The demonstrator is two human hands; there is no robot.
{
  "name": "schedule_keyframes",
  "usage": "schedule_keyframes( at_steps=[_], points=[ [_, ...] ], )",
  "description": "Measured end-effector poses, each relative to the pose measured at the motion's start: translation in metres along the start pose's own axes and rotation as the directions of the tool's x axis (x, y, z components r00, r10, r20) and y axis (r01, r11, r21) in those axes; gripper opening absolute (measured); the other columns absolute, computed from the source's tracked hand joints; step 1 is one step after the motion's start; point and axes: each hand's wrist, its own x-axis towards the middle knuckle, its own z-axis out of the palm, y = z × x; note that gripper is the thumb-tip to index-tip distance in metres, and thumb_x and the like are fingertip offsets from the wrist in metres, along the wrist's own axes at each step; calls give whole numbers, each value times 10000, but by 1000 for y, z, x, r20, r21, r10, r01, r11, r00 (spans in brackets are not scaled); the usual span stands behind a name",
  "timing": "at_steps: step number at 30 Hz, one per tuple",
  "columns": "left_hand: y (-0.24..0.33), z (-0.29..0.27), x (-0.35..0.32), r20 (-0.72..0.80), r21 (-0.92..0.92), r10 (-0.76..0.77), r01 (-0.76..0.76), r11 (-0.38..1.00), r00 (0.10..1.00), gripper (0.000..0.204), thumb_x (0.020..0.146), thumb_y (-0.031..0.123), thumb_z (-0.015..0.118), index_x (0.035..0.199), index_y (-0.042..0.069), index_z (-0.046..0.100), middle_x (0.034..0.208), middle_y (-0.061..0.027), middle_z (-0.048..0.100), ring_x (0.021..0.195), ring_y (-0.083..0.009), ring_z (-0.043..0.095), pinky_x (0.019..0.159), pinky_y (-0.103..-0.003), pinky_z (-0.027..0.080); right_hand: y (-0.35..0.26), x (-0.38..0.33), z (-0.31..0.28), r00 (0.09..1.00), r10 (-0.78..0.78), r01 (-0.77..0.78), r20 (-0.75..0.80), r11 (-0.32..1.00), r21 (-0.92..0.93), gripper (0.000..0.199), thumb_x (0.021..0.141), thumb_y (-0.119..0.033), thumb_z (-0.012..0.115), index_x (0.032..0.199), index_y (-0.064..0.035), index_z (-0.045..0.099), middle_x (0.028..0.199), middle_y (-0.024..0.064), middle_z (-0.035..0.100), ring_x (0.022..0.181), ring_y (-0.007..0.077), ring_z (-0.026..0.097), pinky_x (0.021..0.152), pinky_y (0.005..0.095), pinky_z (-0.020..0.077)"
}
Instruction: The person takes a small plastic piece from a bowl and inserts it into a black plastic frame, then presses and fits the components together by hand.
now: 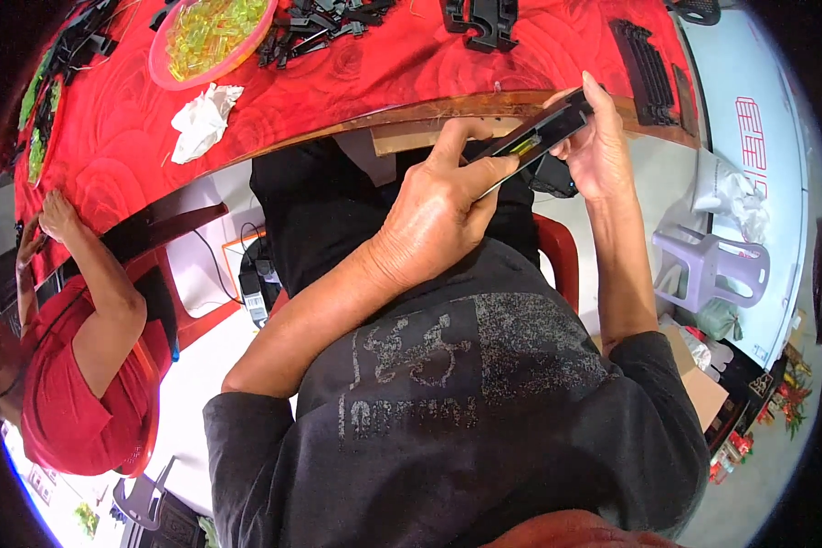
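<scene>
The left hand (438,196) grips one end of a black strip (557,123), thumb beside a yellow piece (526,145) lying in it; the right hand (598,151) is closed around the other end. The strip is tilted, near the edge of the red table (384,82) and off its top. A slip of the left thumb could knock the yellow piece loose, and it might drop past the edge. Uneven pressure from the hands could bend the strip.
</scene>
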Motion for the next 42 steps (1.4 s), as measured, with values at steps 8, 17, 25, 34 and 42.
schedule_keyframes(
  at_steps=[8,17,25,34,42],
  points=[
    [-5,-7,7,-110,51,42,-36,998,993,349,768,-50,695,1104,47,699,1202,-187,552,871,-335,686,753,-412,574,15,5,-4,950,-41,-33,309,972,232,535,1005,-497,523,1131,7,651,1081,109,707,874,153,666,756,289,535],
    [-11,-10,8,-85,97,34,-25,995,996,312,785,-1,704,1094,39,695,1183,-185,567,921,-361,676,757,-432,571,25,-9,13,964,28,-84,264,976,202,426,1010,-424,556,1091,-16,644,1066,141,709,945,215,703,848,352,569],
    [-10,-19,11,-122,112,69,-56,992,990,277,824,66,726,1096,36,685,1138,-174,583,930,-350,679,766,-419,568,34,-1,6,992,50,-83,117,952,296,453,991,-444,584,1092,-4,625,1057,160,702,971,247,699,876,372,574],
    [-41,-69,42,-314,215,133,-66,974,940,170,866,63,694,1032,24,705,997,-140,654,838,-262,691,692,-346,562,35,2,-5,992,-30,-23,119,907,421,438,1006,-425,559,1111,-3,606,1063,170,698,986,279,693,904,440,570],
    [-104,-135,65,-326,726,135,157,669,936,159,869,166,653,956,49,716,911,-178,666,835,-382,664,736,-470,534,32,-5,3,993,-68,25,97,922,387,430,1012,-424,547,1086,-5,608,1069,164,697,988,271,692,901,433,574]
  ],
)
